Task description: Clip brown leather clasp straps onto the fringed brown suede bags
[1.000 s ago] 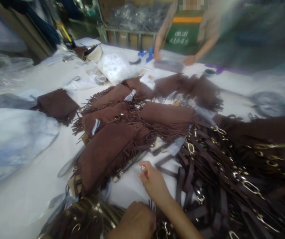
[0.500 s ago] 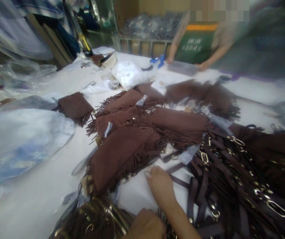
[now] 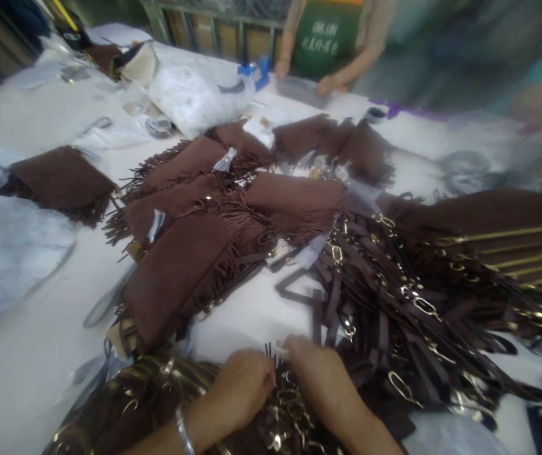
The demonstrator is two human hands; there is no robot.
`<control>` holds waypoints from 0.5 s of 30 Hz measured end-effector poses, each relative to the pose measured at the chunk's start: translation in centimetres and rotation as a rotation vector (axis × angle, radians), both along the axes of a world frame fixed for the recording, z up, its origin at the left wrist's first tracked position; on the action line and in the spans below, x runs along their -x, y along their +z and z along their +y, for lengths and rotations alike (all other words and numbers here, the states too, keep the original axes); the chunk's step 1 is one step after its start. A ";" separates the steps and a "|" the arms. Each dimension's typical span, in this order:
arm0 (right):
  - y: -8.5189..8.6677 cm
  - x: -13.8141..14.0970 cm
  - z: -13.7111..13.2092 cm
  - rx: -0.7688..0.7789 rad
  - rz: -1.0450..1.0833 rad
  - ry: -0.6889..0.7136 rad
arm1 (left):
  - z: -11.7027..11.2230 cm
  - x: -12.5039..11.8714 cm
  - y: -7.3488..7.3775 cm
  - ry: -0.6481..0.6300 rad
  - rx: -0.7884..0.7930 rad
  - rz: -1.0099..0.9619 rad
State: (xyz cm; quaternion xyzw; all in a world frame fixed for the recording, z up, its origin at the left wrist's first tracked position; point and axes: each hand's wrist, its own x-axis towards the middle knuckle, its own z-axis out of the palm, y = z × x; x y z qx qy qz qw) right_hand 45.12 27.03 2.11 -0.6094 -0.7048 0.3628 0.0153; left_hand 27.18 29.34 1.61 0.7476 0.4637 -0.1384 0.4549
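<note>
Low in the view, my left hand [image 3: 247,382], with a bracelet at the wrist, is closed; its fingers face the right hand and hide what they hold. Close beside it, my right hand [image 3: 317,373] is pinched on a small metal clasp [image 3: 280,344]. Thin dark strands [image 3: 271,354] stick up between the two hands. Under and around them lie dark brown bags with gold zippers [image 3: 157,373] and a cluster of gold hardware [image 3: 290,404]. Right of my hands spreads a heap of dark straps with gold clasps [image 3: 375,297]. Motion blurs the details.
Brown fringed bags [image 3: 180,272] cover the middle of the white table [image 3: 10,379]. A stack of zippered bags [image 3: 512,246] lies at right. Plastic packaging [image 3: 15,246] is at left, white wrapping [image 3: 195,95] further back. Across the table, a person in a green apron [image 3: 328,38] handles a clear bag.
The view has shifted right and down. My left hand has come up from the lower edge beside the right one, and my right hand has drawn back nearer to me.
</note>
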 end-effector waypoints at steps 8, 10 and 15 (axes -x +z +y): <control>0.0 -0.4 -4.3 0.173 0.188 -0.160 | -0.1 -0.1 -0.4 0.031 0.026 0.030; 0.0 -0.9 -4.4 0.199 0.231 -0.140 | -0.1 -0.1 -0.6 0.042 0.034 0.025; -0.6 -1.6 -4.2 0.179 0.364 -0.135 | 0.0 -0.1 -0.5 0.071 0.078 -0.024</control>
